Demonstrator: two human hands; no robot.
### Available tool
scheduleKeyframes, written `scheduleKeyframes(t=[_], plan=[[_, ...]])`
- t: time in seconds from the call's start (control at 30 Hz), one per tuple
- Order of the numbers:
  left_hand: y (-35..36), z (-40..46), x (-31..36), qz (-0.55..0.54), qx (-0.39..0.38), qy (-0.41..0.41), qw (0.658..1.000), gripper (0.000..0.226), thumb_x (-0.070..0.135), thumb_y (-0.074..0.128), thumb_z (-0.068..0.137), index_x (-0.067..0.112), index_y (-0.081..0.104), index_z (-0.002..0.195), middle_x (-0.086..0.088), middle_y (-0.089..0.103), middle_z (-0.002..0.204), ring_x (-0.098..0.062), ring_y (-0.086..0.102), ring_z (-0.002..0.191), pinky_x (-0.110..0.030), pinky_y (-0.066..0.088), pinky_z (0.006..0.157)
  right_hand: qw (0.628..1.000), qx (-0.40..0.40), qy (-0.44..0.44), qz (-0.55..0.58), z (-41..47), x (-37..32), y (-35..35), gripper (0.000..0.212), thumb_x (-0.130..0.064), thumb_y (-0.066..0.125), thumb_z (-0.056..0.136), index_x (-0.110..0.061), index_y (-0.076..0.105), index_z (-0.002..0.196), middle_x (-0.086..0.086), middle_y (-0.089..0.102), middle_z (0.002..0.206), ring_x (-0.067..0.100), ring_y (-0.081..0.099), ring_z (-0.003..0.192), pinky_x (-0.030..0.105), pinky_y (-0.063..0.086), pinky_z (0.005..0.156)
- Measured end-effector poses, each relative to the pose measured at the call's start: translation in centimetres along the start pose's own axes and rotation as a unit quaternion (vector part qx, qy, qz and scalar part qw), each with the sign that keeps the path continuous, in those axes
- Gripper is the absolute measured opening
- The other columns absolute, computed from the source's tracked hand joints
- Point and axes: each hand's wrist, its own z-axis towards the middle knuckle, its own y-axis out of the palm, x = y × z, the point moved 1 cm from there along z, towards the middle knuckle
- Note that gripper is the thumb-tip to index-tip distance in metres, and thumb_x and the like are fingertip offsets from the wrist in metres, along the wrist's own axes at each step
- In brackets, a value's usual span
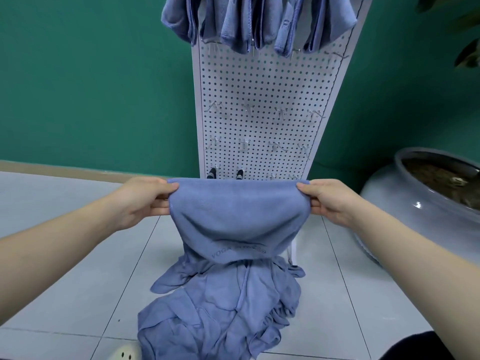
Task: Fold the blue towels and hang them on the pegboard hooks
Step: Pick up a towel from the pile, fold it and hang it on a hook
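Left hand [141, 197] and right hand [331, 200] each pinching a top corner of a folded blue terry towel [237, 219] printed "YOGA", remaining lettering blurred, held before a white perforated metal pegboard [262, 100], rumpled blue towels heaped [220, 307] on grey floor tiles [78, 268] below

Light is even and fairly bright, soft and diffuse, with no hard shadows anywhere. Beyond the fingers [166, 189] the pegboard [259, 100] splays outward toward the top, bent by the wide lens, and the floor tiles [78, 281] nearer than the fingers run in slanted lines. To the right of the fingers a small white glare spot sits on the grey glazed pot [418, 205]. The towel [239, 219] stretched between the fingers casts a faint shadow onto the pile below. Detail is slightly soft; the towel's printed lettering is hard to read.
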Motion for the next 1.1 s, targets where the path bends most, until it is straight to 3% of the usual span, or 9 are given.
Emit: scheduleKeyframes(t=[0.2,0.47,0.6,0.73,0.8,0.9,0.97,1.03,1.1], plan=[[2.7,-1.2,1.0,0.006,0.106,0.119,0.987,0.024,0.013,0.068,0.098,0.006,0.061,0.077,-0.009,0.065,0.074,-0.013,0.064,0.049,-0.028,0.061,0.053,0.998,0.053,0.002,0.025,-0.5,-0.7,2.9,0.024,-0.011,0.072,0.096,0.007,0.07,0.112,0.021,0.075,0.111,0.033,0.074,0.103,0.035,0.061,0.07],[6.0,-3.0,1.7,0.058,0.124,0.194,0.971,0.02,0.013,0.073,0.093,-0.003,0.064,0.084,-0.021,0.073,0.076,-0.023,0.068,0.064,-0.033,0.06,0.052,0.997,0.01,-0.015,0.075,-3.8,-1.7,9.3,0.026,-0.011,0.066,0.1,0.013,0.068,0.109,0.025,0.074,0.111,0.027,0.075,0.09,0.031,0.062,0.067],[7.9,-4.2,1.0,0.09,0.084,0.233,0.965,0.015,0.015,0.077,0.091,0.006,0.068,0.082,-0.014,0.074,0.07,-0.036,0.074,0.071,-0.052,0.064,0.063,0.996,-0.043,-0.056,0.063,-5.0,-0.8,12.4,0.034,-0.015,0.064,0.101,0.018,0.064,0.106,0.034,0.069,0.113,0.027,0.066,0.082,0.051,0.061,0.09],[9.0,-5.0,0.3,0.128,0.068,0.283,0.948,0.013,0.013,0.077,0.089,0.022,0.075,0.08,0.005,0.076,0.072,-0.017,0.075,0.072,-0.045,0.063,0.077,0.991,-0.046,-0.123,0.007,-6.0,-0.4,14.0,0.039,-0.038,0.064,0.085,-0.003,0.062,0.069,0.013,0.053,0.072,0.022,0.049,0.075,0.076,0.045,0.092],[8.8,-5.1,0.3,0.122,0.064,0.293,0.946,0.013,0.011,0.075,0.091,0.021,0.077,0.083,0.007,0.077,0.075,-0.014,0.075,0.075,-0.043,0.063,0.081,0.987,-0.062,-0.146,-0.002,-6.1,-0.5,14.0,0.042,-0.042,0.06,0.083,0.0,0.063,0.074,0.025,0.058,0.073,0.022,0.047,0.078,0.08,0.041,0.09],[8.4,-5.1,0.4,0.092,0.065,0.3,0.947,0.012,0.011,0.075,0.091,0.02,0.079,0.084,0.007,0.078,0.078,-0.016,0.076,0.078,-0.045,0.062,0.083,0.984,-0.08,-0.162,-0.007,-6.3,-0.7,14.0,0.049,-0.046,0.059,0.084,0.001,0.069,0.088,0.039,0.063,0.094,0.021,0.049,0.081,0.077,0.045,0.09],[8.3,-5.0,0.3,0.079,0.063,0.301,0.948,0.012,0.011,0.074,0.092,0.02,0.08,0.085,0.007,0.078,0.079,-0.016,0.076,0.079,-0.045,0.062,0.083,0.98,-0.074,-0.183,-0.023,-6.5,-0.5,14.0,0.054,-0.054,0.057,0.081,-0.001,0.069,0.087,0.026,0.061,0.078,0.021,0.047,0.078,0.064,0.055,0.084],[8.4,-5.3,0.4,0.078,0.05,0.305,0.948,0.016,0.011,0.07,0.095,0.021,0.081,0.089,0.008,0.079,0.083,-0.015,0.076,0.082,-0.044,0.063,0.083,0.977,-0.065,-0.201,-0.036,-6.6,-0.5,14.0,0.056,-0.057,0.053,0.08,-0.004,0.07,0.088,0.025,0.06,0.076,0.026,0.05,0.072,0.047,0.051,0.078],[8.5,-5.7,0.6,0.065,0.029,0.313,0.947,0.025,0.007,0.064,0.098,0.026,0.08,0.093,0.008,0.079,0.088,-0.012,0.075,0.085,-0.039,0.064,0.081,0.977,-0.063,-0.2,-0.031,-6.8,-0.8,14.0,0.054,-0.056,0.052,0.085,-0.006,0.073,0.091,0.033,0.067,0.09,0.047,0.064,0.079,0.059,0.056,0.087]])
